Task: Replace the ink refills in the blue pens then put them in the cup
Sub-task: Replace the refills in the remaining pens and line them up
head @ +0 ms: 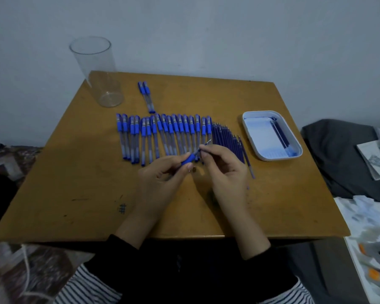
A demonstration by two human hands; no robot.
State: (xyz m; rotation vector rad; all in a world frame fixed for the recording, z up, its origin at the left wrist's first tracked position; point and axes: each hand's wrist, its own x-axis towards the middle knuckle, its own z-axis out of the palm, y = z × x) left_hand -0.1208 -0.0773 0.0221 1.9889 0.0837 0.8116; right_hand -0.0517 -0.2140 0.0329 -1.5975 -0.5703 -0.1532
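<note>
My left hand (162,174) grips a blue pen (190,158) by its rubber grip, over the middle of the wooden table (75,172). My right hand (225,170) pinches the thin refill tip (206,143) that sticks out of that pen's front. A small metal part (194,168) lies on the table just below the pen. Behind my hands a row of several capped blue pens (162,134) lies side by side. Right of it is a row of several dark blue refills (228,141). A clear cup (99,73) stands at the back left with nothing in it.
Two more blue pens (146,96) lie apart behind the row, near the cup. A white tray (270,154) at the right holds a couple of refills. Dark cloth (338,154) and papers (373,233) lie off the table's right edge.
</note>
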